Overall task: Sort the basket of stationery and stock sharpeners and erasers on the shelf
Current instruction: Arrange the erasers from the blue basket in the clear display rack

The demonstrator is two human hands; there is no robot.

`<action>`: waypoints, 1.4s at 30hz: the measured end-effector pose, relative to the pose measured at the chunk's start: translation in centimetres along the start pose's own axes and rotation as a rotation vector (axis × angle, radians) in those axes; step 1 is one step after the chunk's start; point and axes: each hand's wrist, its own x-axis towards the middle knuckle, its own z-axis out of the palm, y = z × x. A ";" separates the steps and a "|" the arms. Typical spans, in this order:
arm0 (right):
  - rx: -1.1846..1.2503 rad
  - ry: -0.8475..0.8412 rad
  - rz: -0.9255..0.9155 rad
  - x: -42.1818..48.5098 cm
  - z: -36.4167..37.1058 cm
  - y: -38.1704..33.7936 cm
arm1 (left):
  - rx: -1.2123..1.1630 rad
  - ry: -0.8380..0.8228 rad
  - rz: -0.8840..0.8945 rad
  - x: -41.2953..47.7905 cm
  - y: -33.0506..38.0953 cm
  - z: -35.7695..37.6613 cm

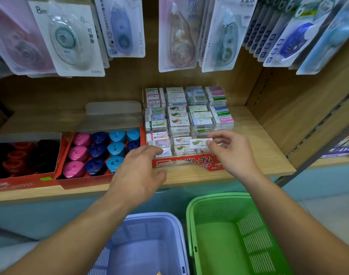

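My right hand (232, 150) pinches a small white eraser (199, 142) with a green print, holding it over the front row of the clear eraser display box (186, 162) on the wooden shelf. My left hand (138, 171) reaches toward the box's front left corner, its relaxed fingertips touching the erasers there. Rows of wrapped erasers (178, 116) fill the box. To the left, a red carton (90, 180) holds pink, dark blue and light blue sharpeners (98, 150). Another red carton (20, 182) holds black and red sharpeners (26, 155).
Two baskets stand below the shelf: a lilac one (149, 225) and a green one (229, 199). Carded correction tapes (74, 38) hang above the shelf. The wooden shelf edge (189, 178) runs in front of the boxes. A side panel (288, 116) closes the right.
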 end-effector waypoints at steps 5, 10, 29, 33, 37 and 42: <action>-0.232 -0.214 -0.121 2.2 2.5 -1.2 | 0.035 -0.030 0.026 0.4 -0.8 0.1; -0.420 -0.268 -0.146 3.0 2.9 -1.1 | 0.022 -0.043 0.049 0.5 -1.6 0.2; -0.365 -0.183 -0.141 -7.7 2.7 -2.2 | 0.042 -0.050 0.029 -6.1 -3.3 -1.9; -0.349 -0.290 -0.042 -15.5 5.2 0.4 | 0.032 -0.176 -0.067 -12.4 -7.0 0.7; -0.400 -0.329 0.060 -23.1 7.3 4.2 | -0.016 -0.270 -0.191 -20.1 -12.7 6.1; -0.410 -0.257 0.269 -30.8 8.0 8.8 | -0.103 -0.475 -0.346 -27.7 -16.9 14.4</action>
